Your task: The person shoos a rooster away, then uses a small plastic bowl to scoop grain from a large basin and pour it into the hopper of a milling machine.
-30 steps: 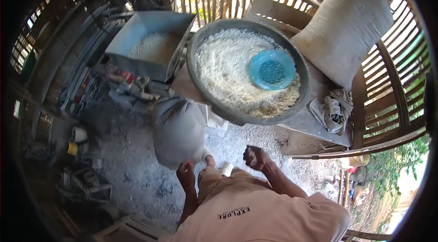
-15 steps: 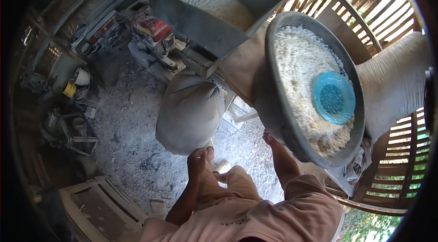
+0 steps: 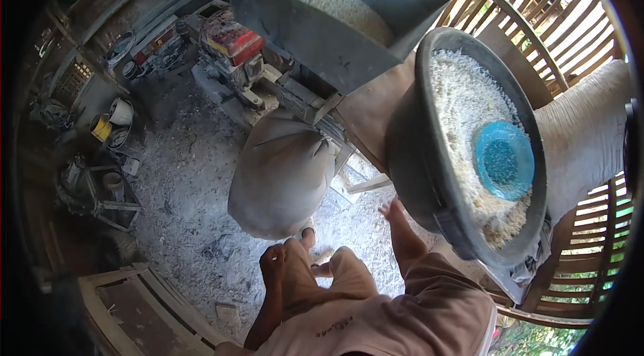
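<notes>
Both hands are free: the left hand [image 3: 272, 263] loosely curled by the knee, the right hand [image 3: 391, 210] spread just under the dark basin [image 3: 429, 175]. Piled with grain beside the sack [image 3: 282, 178], the basin likely handles heavy; grip its rim.

near the right hand [image 3: 391, 210], a dark matt plastic basin [image 3: 416, 155] holds coarse white grain and a glossy blue plastic bowl [image 3: 503, 159]. beyond the left hand [image 3: 272, 263] sags a rough cloth sack [image 3: 282, 175] under a dull grey metal hopper [image 3: 315, 27].
</notes>
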The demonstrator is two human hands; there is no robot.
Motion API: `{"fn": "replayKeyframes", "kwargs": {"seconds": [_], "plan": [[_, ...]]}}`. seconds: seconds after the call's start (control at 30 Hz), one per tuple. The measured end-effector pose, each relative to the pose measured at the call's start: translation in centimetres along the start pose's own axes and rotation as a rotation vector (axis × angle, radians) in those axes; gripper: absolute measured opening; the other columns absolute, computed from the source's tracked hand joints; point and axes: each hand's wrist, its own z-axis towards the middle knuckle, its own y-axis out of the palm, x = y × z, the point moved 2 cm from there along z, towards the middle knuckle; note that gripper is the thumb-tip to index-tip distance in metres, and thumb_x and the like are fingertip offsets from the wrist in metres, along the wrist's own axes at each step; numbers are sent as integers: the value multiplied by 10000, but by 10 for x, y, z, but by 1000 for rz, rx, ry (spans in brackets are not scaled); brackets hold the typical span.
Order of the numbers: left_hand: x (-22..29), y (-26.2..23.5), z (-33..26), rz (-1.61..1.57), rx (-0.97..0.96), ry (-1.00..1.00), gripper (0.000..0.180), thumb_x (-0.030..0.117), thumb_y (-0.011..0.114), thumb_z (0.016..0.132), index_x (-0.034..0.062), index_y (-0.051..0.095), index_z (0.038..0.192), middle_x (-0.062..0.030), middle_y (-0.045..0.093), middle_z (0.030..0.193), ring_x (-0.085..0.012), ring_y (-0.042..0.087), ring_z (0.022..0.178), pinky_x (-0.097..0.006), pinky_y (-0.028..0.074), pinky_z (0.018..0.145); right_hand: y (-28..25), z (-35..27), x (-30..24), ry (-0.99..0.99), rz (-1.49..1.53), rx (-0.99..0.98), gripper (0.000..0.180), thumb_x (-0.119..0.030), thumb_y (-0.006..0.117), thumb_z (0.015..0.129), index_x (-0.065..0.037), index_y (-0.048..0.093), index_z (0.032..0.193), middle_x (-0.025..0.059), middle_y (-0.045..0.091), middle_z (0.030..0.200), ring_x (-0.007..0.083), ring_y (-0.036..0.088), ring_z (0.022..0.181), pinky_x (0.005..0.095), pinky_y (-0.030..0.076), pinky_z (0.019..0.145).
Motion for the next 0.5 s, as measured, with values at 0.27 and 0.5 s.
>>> {"fn": "replayKeyframes", "kwargs": {"seconds": [0.27,0.5], "plan": [[169,-22,-16,-198,-78,213,181,138,643,892,-30,688,940,-114,714,822,-177,679,759,-315,522,711,64,-356,-49,239,-217,-145,385,-347,426,1031,-1,595,1013,165,664,943,298,645,884,448,551,774],[381,-38,-63,-570,-268,566,197,110,584,943,-40,681,860,-116,709,751,-133,660,681,-276,521,663,193,-607,-237,212,170,-956,305,-296,515,969,-108,486,731,10,403,607,124,362,495,256,292,423]]}}
